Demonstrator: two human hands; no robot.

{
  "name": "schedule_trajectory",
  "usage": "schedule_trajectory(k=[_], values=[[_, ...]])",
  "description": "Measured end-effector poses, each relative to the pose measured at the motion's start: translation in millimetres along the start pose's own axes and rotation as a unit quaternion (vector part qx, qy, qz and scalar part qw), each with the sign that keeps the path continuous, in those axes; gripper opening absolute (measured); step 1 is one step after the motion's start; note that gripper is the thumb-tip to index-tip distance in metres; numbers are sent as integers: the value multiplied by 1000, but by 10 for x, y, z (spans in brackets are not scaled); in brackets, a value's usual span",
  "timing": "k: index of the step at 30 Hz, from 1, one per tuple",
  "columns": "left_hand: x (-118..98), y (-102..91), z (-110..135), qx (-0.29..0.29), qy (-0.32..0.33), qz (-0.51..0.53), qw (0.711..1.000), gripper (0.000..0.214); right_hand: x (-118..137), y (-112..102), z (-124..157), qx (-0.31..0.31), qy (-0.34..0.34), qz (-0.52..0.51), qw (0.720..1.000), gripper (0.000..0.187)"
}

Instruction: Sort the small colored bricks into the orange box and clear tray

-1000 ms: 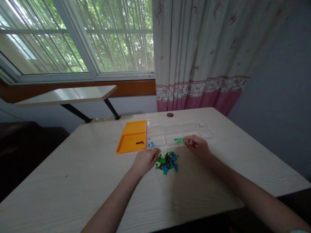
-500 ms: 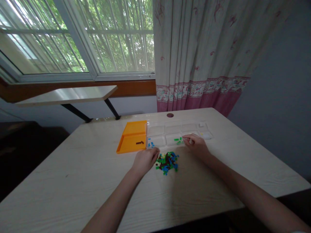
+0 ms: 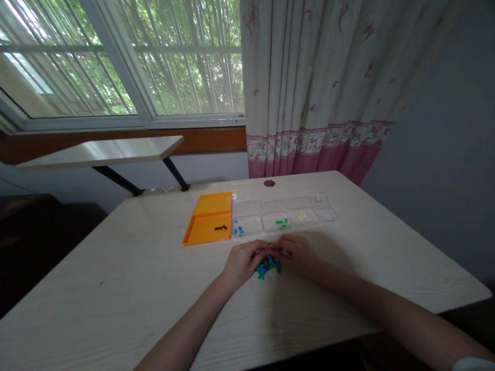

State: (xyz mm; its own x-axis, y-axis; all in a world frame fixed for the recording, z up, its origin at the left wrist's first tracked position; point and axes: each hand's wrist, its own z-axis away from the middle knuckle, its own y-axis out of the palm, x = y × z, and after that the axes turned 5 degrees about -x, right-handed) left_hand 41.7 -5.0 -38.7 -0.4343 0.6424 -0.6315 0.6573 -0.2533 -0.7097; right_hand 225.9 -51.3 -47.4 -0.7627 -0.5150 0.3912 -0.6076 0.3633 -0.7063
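Note:
A heap of small plastic bricks [image 3: 267, 267] in blue, green and dark brown lies on the table, partly covered by my fingers. My left hand [image 3: 242, 262] reaches into it from the left with bent fingers pressed together. From the right, my right hand [image 3: 296, 253] meets it above the heap, its fingers curled and the tips close to the left fingertips. Whatever the fingertips pinch is too small to make out. Behind the hands stands a clear compartment tray [image 3: 262, 222] with blue pieces [image 3: 240, 230], green pieces [image 3: 283, 222] and yellow pieces [image 3: 302, 215] in separate compartments.
An orange open case [image 3: 203, 237] adjoins the tray on the left, with a few dark brown pieces [image 3: 219, 228] inside. A raised shelf [image 3: 116, 148] stands at the back left. The table has a round cable hole [image 3: 269, 183] near its back edge, below the curtain [image 3: 309, 134].
My right hand has moved left and nearer from the tray to the heap, uncovering the yellow pieces. My left hand has shifted right onto the heap.

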Motion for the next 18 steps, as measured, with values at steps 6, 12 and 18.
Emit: schedule_trajectory(k=[6,12,18], values=[[6,9,-5,-9,-1,-19,1000,20,11,-35,-7,-4,-4,-9,1000,16],[-7,3,-10,-8,-1,-23,1000,22,-3,-36,1,-14,-15,-11,1000,14],[-28,-5,-11,-8,10,-16,1000,22,13,-51,-15,-16,-16,-9,1000,13]])
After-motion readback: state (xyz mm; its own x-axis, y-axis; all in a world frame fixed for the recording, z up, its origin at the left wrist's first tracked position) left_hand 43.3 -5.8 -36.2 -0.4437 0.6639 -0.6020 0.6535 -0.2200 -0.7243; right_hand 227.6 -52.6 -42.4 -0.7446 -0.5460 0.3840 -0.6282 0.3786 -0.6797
